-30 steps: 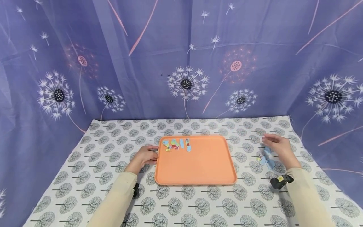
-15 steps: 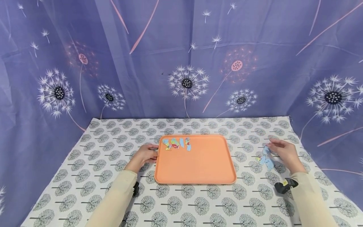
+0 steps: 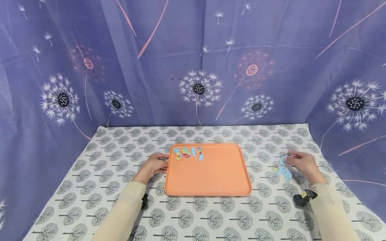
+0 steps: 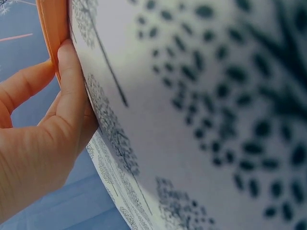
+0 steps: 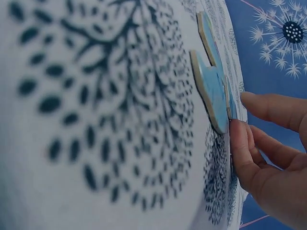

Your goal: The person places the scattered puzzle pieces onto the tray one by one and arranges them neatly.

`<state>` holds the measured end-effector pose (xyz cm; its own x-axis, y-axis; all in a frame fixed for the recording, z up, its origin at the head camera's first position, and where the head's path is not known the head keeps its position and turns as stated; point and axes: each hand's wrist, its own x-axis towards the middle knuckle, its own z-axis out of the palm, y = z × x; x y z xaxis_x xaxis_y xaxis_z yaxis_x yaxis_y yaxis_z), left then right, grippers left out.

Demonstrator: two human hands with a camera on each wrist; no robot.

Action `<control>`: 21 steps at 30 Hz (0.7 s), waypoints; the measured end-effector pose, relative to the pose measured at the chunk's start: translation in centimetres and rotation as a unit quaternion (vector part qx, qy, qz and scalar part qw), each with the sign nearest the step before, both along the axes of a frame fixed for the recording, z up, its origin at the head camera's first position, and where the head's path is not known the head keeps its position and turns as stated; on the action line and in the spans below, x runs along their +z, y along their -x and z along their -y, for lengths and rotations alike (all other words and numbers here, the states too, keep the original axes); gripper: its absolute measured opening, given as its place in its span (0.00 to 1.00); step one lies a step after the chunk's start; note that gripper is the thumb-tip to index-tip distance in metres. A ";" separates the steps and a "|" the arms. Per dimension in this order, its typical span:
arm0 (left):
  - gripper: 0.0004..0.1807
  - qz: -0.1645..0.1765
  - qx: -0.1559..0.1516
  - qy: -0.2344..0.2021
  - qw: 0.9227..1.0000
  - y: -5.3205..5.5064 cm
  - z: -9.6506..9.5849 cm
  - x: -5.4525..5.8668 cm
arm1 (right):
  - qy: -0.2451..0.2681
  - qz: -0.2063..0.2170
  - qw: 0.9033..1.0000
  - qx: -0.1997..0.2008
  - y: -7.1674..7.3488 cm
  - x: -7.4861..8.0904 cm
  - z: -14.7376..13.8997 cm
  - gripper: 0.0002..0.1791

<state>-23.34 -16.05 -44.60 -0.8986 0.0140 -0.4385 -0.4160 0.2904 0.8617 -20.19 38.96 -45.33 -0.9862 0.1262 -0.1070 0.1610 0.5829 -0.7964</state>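
At its left edge, my left hand (image 3: pixel 154 165) holds the orange tray (image 3: pixel 211 177). In the left wrist view the thumb lies against the tray rim (image 4: pixel 53 28), and the fingers press from the table side. My right hand (image 3: pixel 303 164) is low over the cloth on the right, beside a small group of light blue puzzle pieces (image 3: pixel 284 173). Its fingertips are right at the farthest blue piece (image 5: pixel 230 103), with thumb and forefinger apart in the right wrist view. Nearer that camera, a thick-edged blue piece (image 5: pixel 213 91) lies flat.
Several colourful puzzle pieces (image 3: pixel 186 153) lie in a row at the tray's far left corner. A white cloth (image 3: pixel 120 207) printed with trees covers the table. A purple dandelion curtain (image 3: pixel 156 83) hangs behind and at both sides.
My right hand has shifted right and slightly nearer, and lowered its fingertips to the far blue piece. The left hand and the tray have hardly moved.
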 end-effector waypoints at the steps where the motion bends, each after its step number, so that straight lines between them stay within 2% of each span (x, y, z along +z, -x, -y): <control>1: 0.27 0.000 0.000 0.000 1.000 0.0 0.0 0.0 | -0.010 0.006 1.000 0.001 0.1 0.0 0.0 0.39; 2: 0.27 -0.001 -0.001 0.000 1.000 0.0 0.1 0.0 | -0.021 0.015 1.000 0.002 0.3 0.0 -0.1 0.40; 8: 0.27 -0.005 -0.005 0.002 1.000 0.2 0.1 -0.1 | 0.028 0.051 0.998 -0.009 1.0 -0.1 -0.2 0.40; 9: 0.27 -0.004 -0.004 0.002 1.000 0.2 0.1 -0.1 | 0.035 0.051 0.998 -0.010 1.0 -0.1 -0.2 0.40; 14: 0.27 -0.004 -0.004 0.002 1.000 0.1 0.0 -0.3 | -0.011 0.044 0.999 -0.004 0.7 -0.2 0.0 0.39; 21: 0.28 -0.007 -0.006 0.003 1.000 0.1 0.1 -0.2 | -0.026 0.003 1.000 -0.007 0.6 -0.5 0.4 0.36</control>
